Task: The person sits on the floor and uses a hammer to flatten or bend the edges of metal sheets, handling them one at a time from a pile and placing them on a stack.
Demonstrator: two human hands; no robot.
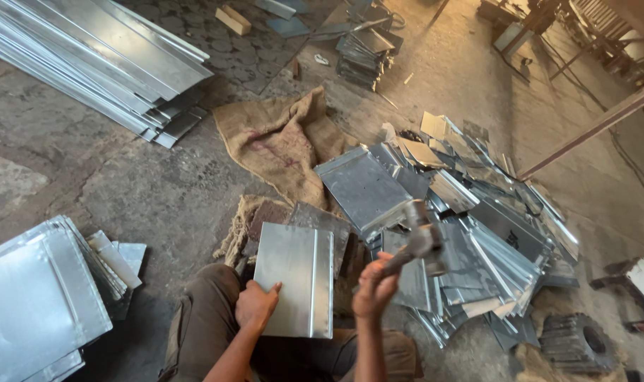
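Metal sheet: a flat rectangular galvanised metal sheet [295,278] with a folded ridge near its right edge, low in the middle of the frame, lying in front of the person's knees.
Left hand: the left hand [256,305] rests on the sheet's lower left corner, fingers spread flat on the metal, thumb at the edge.
Right hand: the right hand [375,284] is closed round the handle of a hammer [421,239], raised just right of the sheet; the hammer head is blurred.
Under the sheet: a dark block [265,216] on frayed burlap [241,226].
Right of centre: a loose heap of bent sheet pieces [477,233] on the floor.
Upper middle: a crumpled burlap sack [283,141].
Lower left: a stack of flat sheets [39,297].
Upper left: long metal strips [96,56] laid in a pile.
Top centre: a small stack of sheets [364,53].
Floor: rough grey concrete floor [152,184].
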